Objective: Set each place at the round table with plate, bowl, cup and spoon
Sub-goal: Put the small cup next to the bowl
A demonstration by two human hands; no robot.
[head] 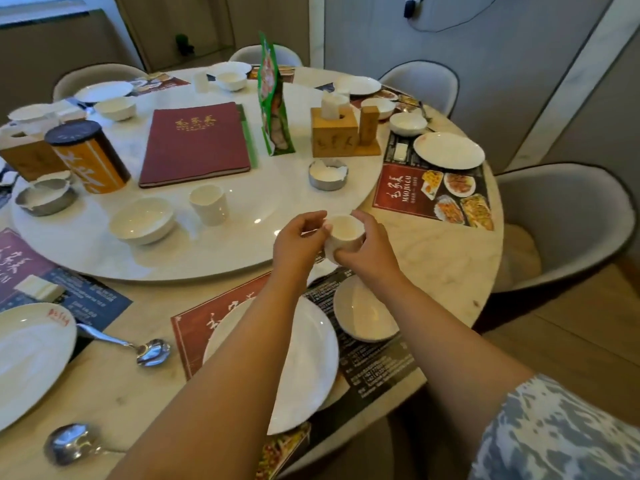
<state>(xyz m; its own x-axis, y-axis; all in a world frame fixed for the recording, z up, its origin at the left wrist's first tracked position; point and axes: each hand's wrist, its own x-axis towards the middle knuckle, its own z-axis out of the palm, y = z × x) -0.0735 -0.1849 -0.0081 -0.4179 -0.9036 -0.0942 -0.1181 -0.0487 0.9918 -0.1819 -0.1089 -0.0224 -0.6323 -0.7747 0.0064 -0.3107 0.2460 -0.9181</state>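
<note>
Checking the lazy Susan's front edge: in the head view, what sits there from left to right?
Ashtray → bowl → cup → held cup, between left hand and right hand.

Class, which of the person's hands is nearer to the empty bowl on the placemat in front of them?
Right. The right hand grips the cup directly beyond the bowl; the left hand is farther left.

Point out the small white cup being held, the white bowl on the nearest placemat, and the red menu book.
small white cup (344, 227), head view, inner rim
white bowl (363, 311), head view, inside
red menu book (195, 143), head view, cover
</note>
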